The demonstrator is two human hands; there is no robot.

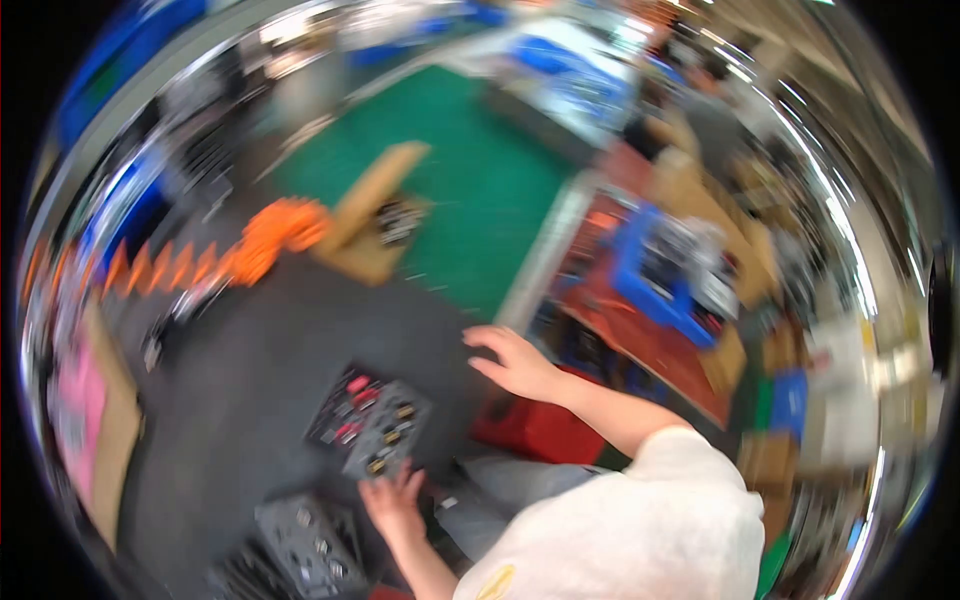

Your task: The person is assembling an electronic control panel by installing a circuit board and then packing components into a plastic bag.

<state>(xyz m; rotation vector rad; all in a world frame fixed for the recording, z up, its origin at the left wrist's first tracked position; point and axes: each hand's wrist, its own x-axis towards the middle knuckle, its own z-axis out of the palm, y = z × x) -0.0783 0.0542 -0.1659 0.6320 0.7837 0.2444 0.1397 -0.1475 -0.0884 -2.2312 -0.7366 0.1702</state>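
Observation:
The picture is blurred by motion. My left hand (393, 503) rests with spread fingers on the near edge of a grey compartment tray (372, 425) that holds small red and brass-coloured parts; I see no grip on it. My right hand (515, 362) hovers higher up with its fingers apart and nothing in it, above the dark floor and just beyond a red box (535, 428). My white sleeve and shoulder fill the lower right.
A second dark grey tray (305, 542) lies at the lower left. Beyond are an orange ribbed object (270, 240), a wooden stand (370, 215), a green mat (470, 170), a blue crate (655, 275) on a reddish table, and a pink sheet on cardboard (80, 410).

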